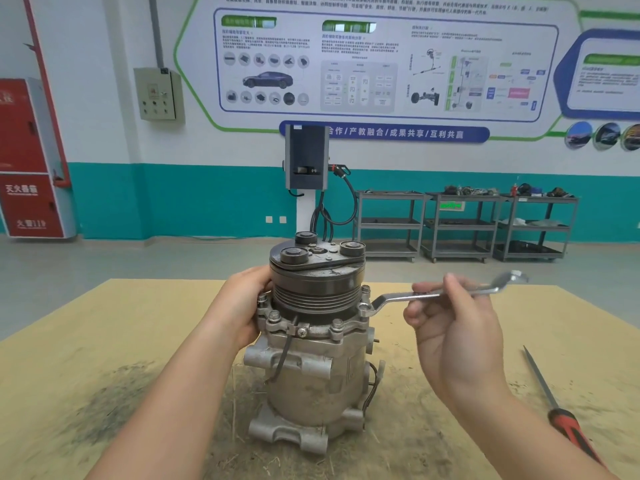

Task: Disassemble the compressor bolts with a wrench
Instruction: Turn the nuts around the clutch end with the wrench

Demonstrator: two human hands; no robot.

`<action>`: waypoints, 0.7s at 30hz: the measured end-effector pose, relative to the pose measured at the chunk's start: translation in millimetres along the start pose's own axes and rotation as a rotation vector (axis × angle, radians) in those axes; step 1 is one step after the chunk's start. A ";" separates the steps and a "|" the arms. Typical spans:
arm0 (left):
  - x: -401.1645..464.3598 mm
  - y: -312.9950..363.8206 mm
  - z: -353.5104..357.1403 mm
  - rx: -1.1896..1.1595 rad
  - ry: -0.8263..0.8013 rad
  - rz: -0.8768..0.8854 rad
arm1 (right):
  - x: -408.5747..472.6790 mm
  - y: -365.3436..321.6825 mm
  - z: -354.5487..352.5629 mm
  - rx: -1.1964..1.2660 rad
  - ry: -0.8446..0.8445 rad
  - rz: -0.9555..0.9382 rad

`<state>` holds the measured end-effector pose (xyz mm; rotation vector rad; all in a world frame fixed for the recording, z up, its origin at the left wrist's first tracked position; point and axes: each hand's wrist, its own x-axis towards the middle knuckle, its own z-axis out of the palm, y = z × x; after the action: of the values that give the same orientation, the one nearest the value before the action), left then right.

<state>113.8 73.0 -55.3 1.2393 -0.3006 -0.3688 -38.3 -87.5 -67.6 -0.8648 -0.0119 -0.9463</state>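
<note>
Both forearms come in from the bottom edge and reach toward the compressor (311,344), which stands upright on its base in the middle of the table (114,327), a board with a dark dusty stain near its left side. The left hand (242,303) is wrapped around the left flank of the compressor, just under the grooved pulley (315,292), with the fingers curled behind it, so it steadies the body. The right hand (453,323) holds the wrench (436,292) near the middle of its shaft in a loose pinch, thumb above and fingers under, the other fingers half open. The ring end of the wrench sits on the bolt (364,308) at the right side of the flange, and the free end points to the right and a little up. Other bolts stand around the same flange (at least three of these appear seated, at the front and left). I judge that the step in hand is the loosening of this right bolt. The next move needs a firmer grip farther out on the shaft and a swing of the handle, while the left hand resists the turning. A screwdriver (557,407) with a red handle lies on the table at the right, well apart.
</note>
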 end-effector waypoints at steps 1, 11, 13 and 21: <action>-0.4 -0.1 0.9 -0.008 0.005 -0.003 | -1.8 2.6 -1.4 0.074 0.067 0.061; 7.3 -0.9 -2.4 0.007 0.043 0.001 | -36.6 14.6 6.6 -0.301 -0.008 0.066; 8.5 -0.8 -3.2 0.018 0.041 0.000 | -26.2 -4.8 12.4 -0.427 -0.028 0.118; 10.5 -1.3 -4.5 0.031 0.025 -0.011 | 8.5 -45.3 12.2 -0.181 -0.028 0.191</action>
<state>125.0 71.9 -57.7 1.2750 -0.2797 -0.3589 -61.1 -98.5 -27.2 -1.0276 0.1319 -0.7642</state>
